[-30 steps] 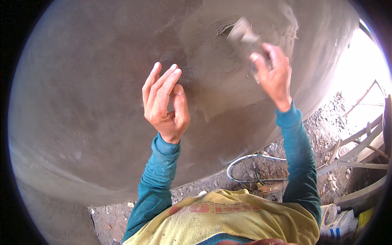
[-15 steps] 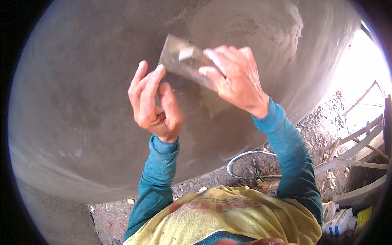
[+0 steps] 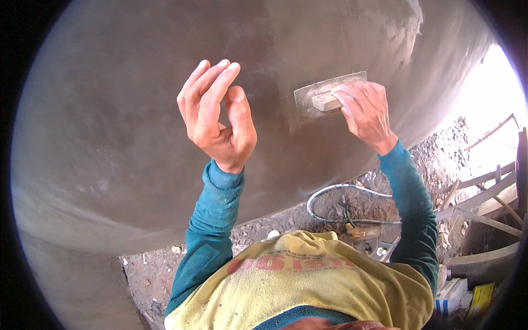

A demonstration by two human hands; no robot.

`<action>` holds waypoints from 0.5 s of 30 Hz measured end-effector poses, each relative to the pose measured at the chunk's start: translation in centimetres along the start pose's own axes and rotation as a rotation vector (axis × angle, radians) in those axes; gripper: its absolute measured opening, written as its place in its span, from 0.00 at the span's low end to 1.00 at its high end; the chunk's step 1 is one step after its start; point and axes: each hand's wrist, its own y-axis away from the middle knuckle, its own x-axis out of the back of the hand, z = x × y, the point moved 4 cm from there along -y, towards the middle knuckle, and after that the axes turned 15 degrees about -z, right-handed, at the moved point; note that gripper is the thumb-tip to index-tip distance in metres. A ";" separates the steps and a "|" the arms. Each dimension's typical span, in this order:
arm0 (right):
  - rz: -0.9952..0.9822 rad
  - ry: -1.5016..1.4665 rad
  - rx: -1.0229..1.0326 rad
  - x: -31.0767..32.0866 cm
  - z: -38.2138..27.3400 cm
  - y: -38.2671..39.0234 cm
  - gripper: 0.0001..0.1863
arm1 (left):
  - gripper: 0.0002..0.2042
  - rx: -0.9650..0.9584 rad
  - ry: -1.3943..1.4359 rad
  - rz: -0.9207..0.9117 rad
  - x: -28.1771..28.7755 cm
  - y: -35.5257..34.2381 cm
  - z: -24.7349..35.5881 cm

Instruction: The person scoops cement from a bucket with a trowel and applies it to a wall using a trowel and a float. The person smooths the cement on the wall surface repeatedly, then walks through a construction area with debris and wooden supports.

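Note:
A grey plastered wall [image 3: 126, 126] fills most of the view in front of me. My right hand [image 3: 366, 113] grips the wooden handle of a flat metal plastering trowel [image 3: 319, 93] and presses its blade flat against the wall. My left hand [image 3: 217, 115] is raised in front of the wall to the left of the trowel, fingers together and slightly curled, holding nothing. Both forearms wear teal sleeves. Rougher fresh plaster [image 3: 401, 27] shows at the upper right.
Below the wall lies dirt ground with stones [image 3: 159, 269] and a looped pale hose [image 3: 341, 203]. Wooden planks and poles [image 3: 484, 192] lie at the right, with small boxes [image 3: 456, 294] at the lower right. My yellow shirt [image 3: 308, 280] fills the bottom.
My right hand brought the trowel down from the upper right, turned it in front of me, and has now pressed it flat on the wall. My left hand stayed raised, shifting slightly.

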 end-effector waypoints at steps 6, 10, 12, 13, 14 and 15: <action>-0.029 0.042 0.049 -2.4 -0.5 1.1 0.21 | 0.20 -0.033 0.022 -0.002 -0.6 0.2 -0.2; 0.019 0.073 0.027 -2.4 0.4 -0.1 0.22 | 0.19 -0.025 0.028 -0.015 -0.8 0.2 0.0; 0.083 0.079 0.004 -2.0 0.9 -1.1 0.22 | 0.19 -0.017 0.026 -0.020 -0.9 0.2 -0.2; 0.115 0.082 -0.008 -2.0 0.9 -1.4 0.23 | 0.17 -0.019 0.003 -0.037 -0.8 0.3 -0.3; 0.128 0.082 -0.024 -2.1 0.8 -1.6 0.22 | 0.15 -0.020 -0.017 -0.051 -0.7 0.4 -0.4; 0.092 0.063 -0.008 -2.6 0.5 -1.3 0.22 | 0.14 -0.021 -0.037 -0.064 -0.7 0.5 -0.5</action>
